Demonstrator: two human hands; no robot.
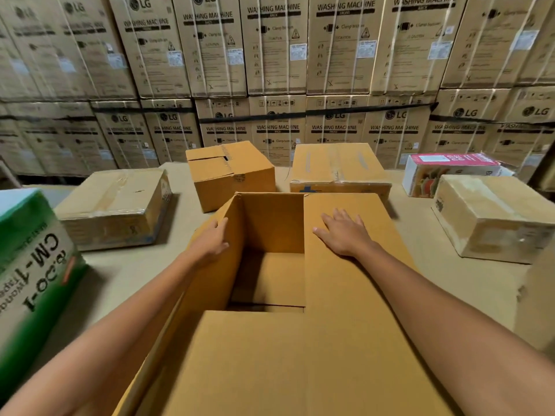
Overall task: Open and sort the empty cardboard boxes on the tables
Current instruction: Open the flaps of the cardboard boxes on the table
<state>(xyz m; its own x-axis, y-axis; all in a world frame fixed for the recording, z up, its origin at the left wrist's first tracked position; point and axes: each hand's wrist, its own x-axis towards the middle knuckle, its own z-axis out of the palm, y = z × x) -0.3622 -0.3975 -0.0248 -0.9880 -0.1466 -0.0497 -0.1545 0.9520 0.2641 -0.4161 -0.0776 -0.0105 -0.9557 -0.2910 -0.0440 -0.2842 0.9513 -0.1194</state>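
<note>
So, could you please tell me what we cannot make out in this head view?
- Open box: the near part of its floor is hidden by the near flap.
- Left hand: its fingertips are hidden at the left wall, so its grip is unclear.
- Green box: cut off by the left edge, with blurred print.
- Pink box: its label is too small to read.

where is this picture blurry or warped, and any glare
In the head view the green box at the left edge is smeared by blur; in the head view the washing machine cartons bow from the wide lens; the head view shows the open box, left hand and right hand sharp, with only a soft sheen on the taped box.
</note>
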